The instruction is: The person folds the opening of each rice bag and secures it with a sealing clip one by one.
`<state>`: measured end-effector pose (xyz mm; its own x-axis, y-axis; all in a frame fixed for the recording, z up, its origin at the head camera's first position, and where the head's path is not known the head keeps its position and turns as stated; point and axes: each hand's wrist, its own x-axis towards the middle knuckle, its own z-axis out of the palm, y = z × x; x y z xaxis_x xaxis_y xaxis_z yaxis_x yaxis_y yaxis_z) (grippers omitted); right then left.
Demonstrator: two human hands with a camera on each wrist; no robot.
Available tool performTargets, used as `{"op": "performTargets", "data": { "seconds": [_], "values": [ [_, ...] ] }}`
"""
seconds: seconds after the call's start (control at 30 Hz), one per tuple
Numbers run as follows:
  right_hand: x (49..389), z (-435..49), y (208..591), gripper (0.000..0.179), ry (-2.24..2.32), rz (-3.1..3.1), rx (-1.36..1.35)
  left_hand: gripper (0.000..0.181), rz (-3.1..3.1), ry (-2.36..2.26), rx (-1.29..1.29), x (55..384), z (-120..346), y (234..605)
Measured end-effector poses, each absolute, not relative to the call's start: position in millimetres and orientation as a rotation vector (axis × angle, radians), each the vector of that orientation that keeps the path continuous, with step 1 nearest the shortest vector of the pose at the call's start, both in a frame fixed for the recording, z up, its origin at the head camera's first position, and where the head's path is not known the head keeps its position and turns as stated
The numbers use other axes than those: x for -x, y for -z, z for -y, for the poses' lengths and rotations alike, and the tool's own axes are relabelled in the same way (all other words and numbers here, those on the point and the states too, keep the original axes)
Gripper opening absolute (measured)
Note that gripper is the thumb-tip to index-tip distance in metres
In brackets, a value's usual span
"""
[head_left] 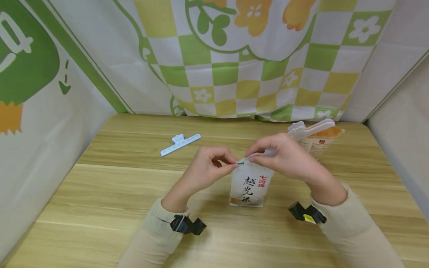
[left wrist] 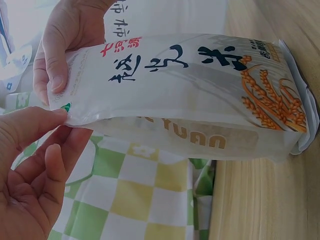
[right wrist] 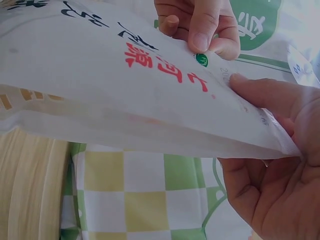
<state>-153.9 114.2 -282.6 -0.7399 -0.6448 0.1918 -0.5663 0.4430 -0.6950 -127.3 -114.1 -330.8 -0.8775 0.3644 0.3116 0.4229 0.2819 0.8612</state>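
Over a wooden table (head_left: 97, 212), left hand (head_left: 205, 168) and right hand (head_left: 286, 158) pinch a white bag (head_left: 249, 186) by its partly hidden top.

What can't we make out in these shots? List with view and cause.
Head: lower part of the orange-and-white packet, hidden behind the right hand.
Head: small marks along the blue clip, too small to read.
Left wrist: rest of the left hand, cut off by the left edge.
Right wrist: base of the white bag, cut off by the left edge.
All views: contents of the white bag, hidden by its walls.
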Motion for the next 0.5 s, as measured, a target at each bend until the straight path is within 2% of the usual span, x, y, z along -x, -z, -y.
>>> {"op": "performTargets", "data": {
  "seconds": [0.5],
  "values": [
    [149.1, -112.8, 286.9, 0.016, 1.26, -2.607, 1.147, 0.005, 2.522, 1.667, 0.842, 124.0, 118.1, 324.9]
  ]
}}
